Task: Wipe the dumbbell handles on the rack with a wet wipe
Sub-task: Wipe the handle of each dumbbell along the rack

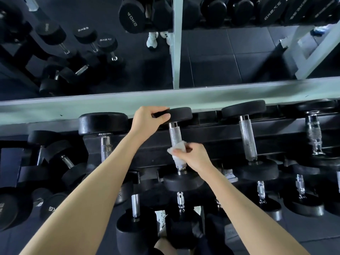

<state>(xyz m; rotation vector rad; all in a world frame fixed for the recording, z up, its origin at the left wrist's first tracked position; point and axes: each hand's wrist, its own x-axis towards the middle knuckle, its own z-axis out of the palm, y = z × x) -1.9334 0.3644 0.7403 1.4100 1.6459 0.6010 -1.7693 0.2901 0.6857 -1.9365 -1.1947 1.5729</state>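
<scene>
Pinching the wet wipe (pixel 177 149), right hand (pixel 196 158) sits between neighbouring dumbbells (pixel 247 140).

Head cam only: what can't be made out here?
- Head view: lower stretch of the knurled steel dumbbell handle, covered by the crumpled white wipe and right hand.
- Left end of the black rubber far weight head, under the left hand.
- Far-right chrome-handled dumbbell: blurred, near the frame edge.

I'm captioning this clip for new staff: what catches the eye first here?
At centre, the right grip holds a white wipe on a dumbbell handle on the rack, while the left grip holds that dumbbell's far head. Above, a mirror reflects more dumbbells.
</scene>
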